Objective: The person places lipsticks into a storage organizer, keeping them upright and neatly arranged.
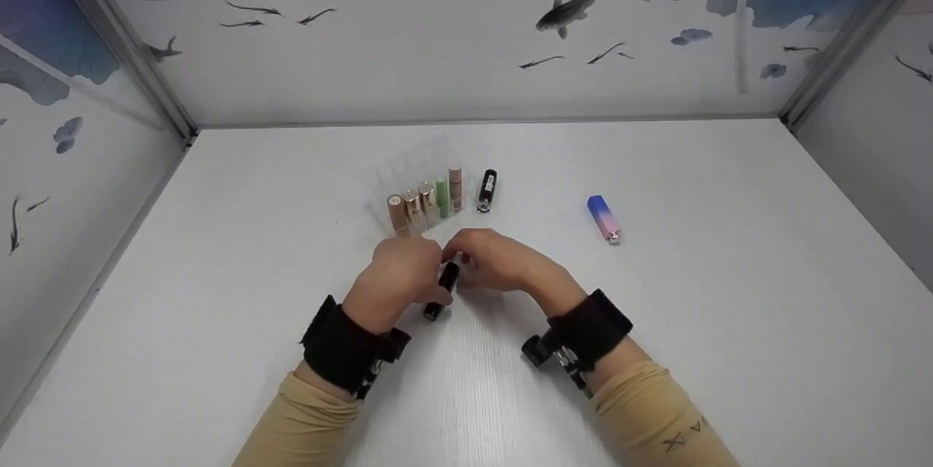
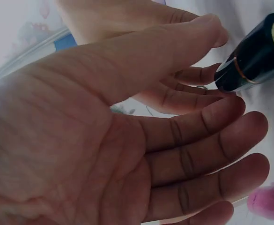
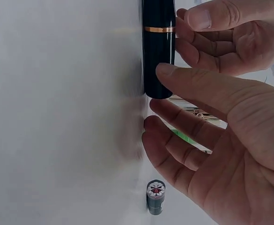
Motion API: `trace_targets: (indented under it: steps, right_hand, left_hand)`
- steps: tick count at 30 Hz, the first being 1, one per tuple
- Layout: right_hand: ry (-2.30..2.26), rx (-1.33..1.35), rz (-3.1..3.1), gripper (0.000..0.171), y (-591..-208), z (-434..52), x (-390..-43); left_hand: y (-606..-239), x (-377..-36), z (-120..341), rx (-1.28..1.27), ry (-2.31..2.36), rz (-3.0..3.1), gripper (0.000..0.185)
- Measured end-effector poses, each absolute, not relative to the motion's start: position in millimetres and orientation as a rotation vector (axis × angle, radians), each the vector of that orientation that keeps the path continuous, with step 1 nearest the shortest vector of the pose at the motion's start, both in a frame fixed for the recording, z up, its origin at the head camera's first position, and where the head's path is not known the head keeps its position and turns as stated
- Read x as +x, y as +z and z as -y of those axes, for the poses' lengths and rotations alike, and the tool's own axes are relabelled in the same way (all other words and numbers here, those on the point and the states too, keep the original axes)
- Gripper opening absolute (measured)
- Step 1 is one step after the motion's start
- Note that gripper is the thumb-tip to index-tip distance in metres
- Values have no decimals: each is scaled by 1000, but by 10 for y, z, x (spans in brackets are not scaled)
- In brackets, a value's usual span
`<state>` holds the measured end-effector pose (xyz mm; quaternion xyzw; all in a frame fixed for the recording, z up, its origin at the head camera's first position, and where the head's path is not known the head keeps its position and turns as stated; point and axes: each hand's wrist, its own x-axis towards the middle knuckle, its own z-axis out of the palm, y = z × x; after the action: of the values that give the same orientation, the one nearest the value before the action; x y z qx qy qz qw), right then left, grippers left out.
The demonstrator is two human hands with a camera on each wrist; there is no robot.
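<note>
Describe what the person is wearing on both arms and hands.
Both hands are bare: the left hand and right hand wear no gloves or rings. Each wrist carries a wide black strap with a small dark camera mount. Tan long sleeves cover the forearms; the right one bears dark lettering near the cuff.

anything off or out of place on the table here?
Nothing spilled or damaged. Two tubes lie loose outside the clear organizer: a black lipstick just right of it and a blue-pink tube on its side farther right. The left hand and right hand meet at another black tube.
</note>
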<state>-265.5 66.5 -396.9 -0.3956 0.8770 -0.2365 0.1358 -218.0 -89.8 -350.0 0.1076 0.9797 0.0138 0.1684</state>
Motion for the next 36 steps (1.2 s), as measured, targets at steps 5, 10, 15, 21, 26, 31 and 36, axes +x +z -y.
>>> trace_targets:
  steps: [5, 10, 15, 21, 26, 31, 36]
  right_hand:
    - [-673, -1184, -2556, 30, -3980, -657, -2656]
    - [-691, -1194, -2534, 25, -4013, -640, -2663]
    - [-697, -1171, -2526, 26, -4027, -640, -2669]
    - [-683, -1165, -2537, 27, -4021, -670, -2682]
    - [-674, -1185, -2523, 25, -4021, -682, -2692]
    - [-692, -1186, -2511, 24, -4037, -700, -2689]
    - [-709, -1206, -2504, 22, -4016, -712, -2688]
  left_hand:
    - [-3555, -2186, 886, 322, 36, -2786, 34]
    - [-3604, -2171, 896, 330, 158, -2794, 32]
    - [-3638, -2169, 899, 313, 257, -2761, 31]
    - [-3645, -2188, 870, 327, 226, -2755, 29]
    - [-3654, -2179, 871, 317, 266, -2755, 28]
    - [-3659, -2172, 868, 300, 294, -2752, 24]
    - [-3632, -2181, 872, 316, 278, -2747, 26]
